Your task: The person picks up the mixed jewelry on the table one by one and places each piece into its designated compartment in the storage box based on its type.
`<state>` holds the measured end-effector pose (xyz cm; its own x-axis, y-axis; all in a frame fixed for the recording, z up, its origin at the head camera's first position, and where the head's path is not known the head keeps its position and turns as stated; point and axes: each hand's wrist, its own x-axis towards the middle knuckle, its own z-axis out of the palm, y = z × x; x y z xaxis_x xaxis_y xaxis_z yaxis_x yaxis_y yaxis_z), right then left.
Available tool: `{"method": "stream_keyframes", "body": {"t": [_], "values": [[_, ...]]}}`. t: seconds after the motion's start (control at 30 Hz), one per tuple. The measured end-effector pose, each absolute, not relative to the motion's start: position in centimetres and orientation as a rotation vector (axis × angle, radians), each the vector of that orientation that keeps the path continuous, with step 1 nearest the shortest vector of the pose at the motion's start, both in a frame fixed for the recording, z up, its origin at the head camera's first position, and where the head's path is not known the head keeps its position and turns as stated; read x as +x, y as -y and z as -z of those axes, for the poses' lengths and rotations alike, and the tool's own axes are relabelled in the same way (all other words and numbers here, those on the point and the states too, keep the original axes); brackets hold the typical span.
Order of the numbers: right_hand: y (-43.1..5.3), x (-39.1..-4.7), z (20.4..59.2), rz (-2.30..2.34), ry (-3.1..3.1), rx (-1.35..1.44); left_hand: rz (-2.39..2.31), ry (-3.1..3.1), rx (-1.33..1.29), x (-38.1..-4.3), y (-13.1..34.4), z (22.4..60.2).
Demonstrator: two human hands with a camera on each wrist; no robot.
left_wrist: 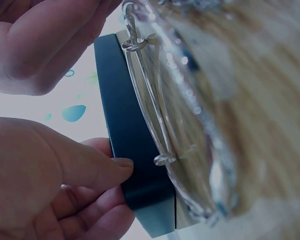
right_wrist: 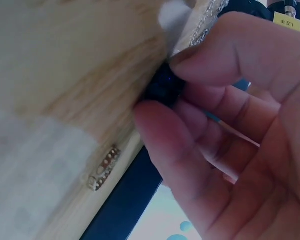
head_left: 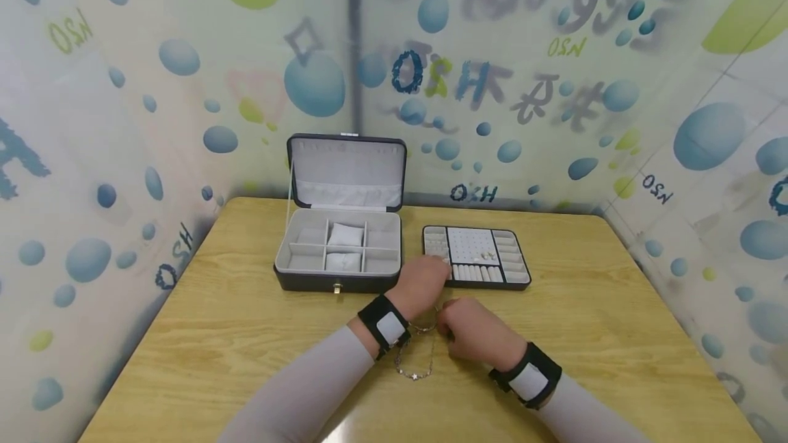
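At the near left corner of a black-rimmed jewelry tray (head_left: 516, 277), my left hand (head_left: 423, 284) grips the edge, its thumb (left_wrist: 102, 167) over the dark side (left_wrist: 135, 135) in the left wrist view. A small silver glint shows among its fingers. My right hand (head_left: 483, 333) is lower and to the right, over the table; thumb and forefinger pinch a small glossy dark piece (right_wrist: 162, 86), its kind unclear. Silver bracelets lie between the hands, one with a star (head_left: 414, 376). In the left wrist view a silver bangle (left_wrist: 177, 75) is close up. A stone-set silver piece (right_wrist: 105, 167) lies near the tray.
An open jewelry box (head_left: 308, 282) with its lid raised stands left of the tray. Two white cushions (head_left: 346, 234) sit in its middle compartments. The tray has earrings (head_left: 486, 255) and ring slots (head_left: 477, 273). Patterned walls border the wooden table (head_left: 203, 333).
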<state>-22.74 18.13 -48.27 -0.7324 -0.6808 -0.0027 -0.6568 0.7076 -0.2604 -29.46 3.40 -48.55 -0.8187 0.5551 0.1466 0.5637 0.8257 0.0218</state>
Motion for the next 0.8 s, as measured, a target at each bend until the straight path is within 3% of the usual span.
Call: {"method": "stream_keyframes", "body": {"t": [0.8], "values": [[-22.1,-24.5,45.0,0.567,-2.773,-1.145,0.060,2.848,-0.868,-29.3,-3.5,49.0]]}}
